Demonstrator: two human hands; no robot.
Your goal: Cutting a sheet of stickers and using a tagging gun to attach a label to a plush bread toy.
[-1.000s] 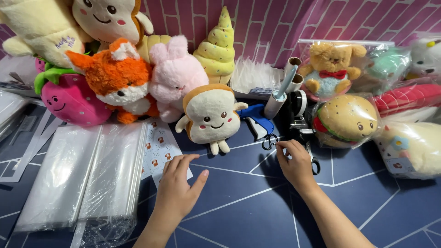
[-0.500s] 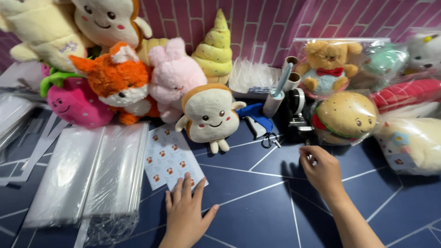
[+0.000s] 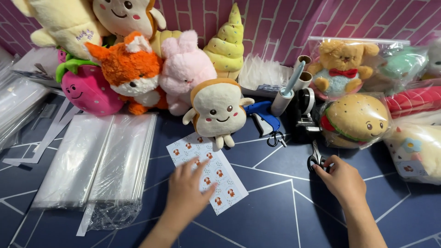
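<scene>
My left hand (image 3: pixel 186 193) lies flat with fingers spread on a white sticker sheet (image 3: pixel 220 183) printed with small bear pictures, on the dark blue table. My right hand (image 3: pixel 343 181) is further right, its fingertips curled onto the black handles of small scissors (image 3: pixel 315 154) that lie on the table. A toast-shaped plush (image 3: pixel 216 108) stands just behind the sticker sheet.
Plush toys line the back: strawberry (image 3: pixel 87 89), orange fox (image 3: pixel 128 73), pink bunny (image 3: pixel 186 69), swirl cone (image 3: pixel 227 43). Bagged toys at right include a bear (image 3: pixel 342 64) and a burger (image 3: pixel 356 119). Clear bags (image 3: pixel 96 160) lie left. A blue tagging gun (image 3: pixel 264 117) and lint roller (image 3: pixel 287 89) sit mid-back.
My left hand pulled back toward me, then reached forward onto the sticker sheet. My right hand stayed near the scissors and now has its fingertips on the handles.
</scene>
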